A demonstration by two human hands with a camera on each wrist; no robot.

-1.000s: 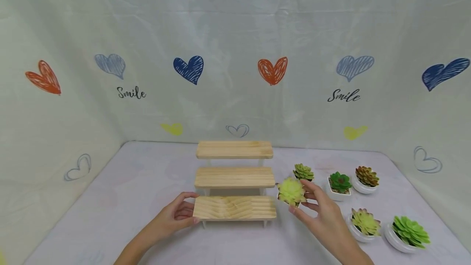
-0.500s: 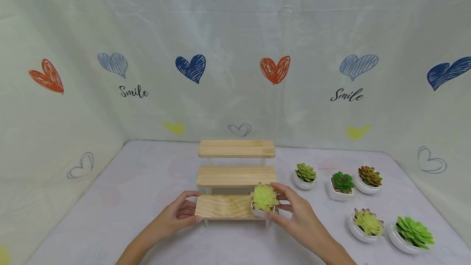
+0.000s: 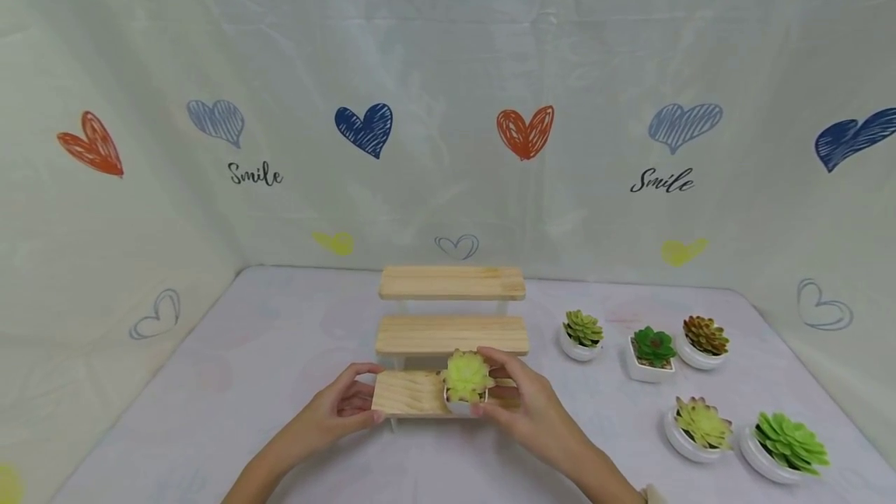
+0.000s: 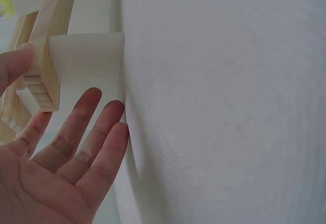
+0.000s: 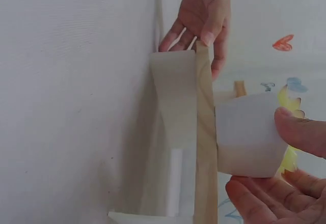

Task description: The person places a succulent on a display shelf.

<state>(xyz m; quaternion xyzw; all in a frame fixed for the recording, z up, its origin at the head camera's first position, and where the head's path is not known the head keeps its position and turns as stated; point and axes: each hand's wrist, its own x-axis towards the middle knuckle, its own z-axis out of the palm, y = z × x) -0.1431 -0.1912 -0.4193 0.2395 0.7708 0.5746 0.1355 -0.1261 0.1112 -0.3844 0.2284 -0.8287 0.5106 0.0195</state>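
Observation:
My right hand (image 3: 532,407) grips a small white pot (image 5: 252,135) holding a yellow-green succulent (image 3: 467,376). The pot's base meets the lowest board (image 3: 409,391) of a three-step wooden stand, a bit right of the board's middle, as the right wrist view shows. At that board's left end, my left hand (image 3: 341,403) has its thumb (image 4: 19,61) on the front edge and its index finger behind. Its other fingers (image 4: 84,112) spread out below the board, near the white leg (image 4: 89,53).
Above rise the middle board (image 3: 451,335) and top board (image 3: 451,283). To the right stand several potted succulents: an olive-green one (image 3: 582,333), a dark green one (image 3: 653,352), a reddish-brown one (image 3: 705,341), a pale pink-tipped one (image 3: 702,426) and a bright green one (image 3: 787,446).
My right hand has carried the potted succulent leftward from beside the stand onto the lowest board, then along it toward the middle. The left hand keeps its hold on the board's end.

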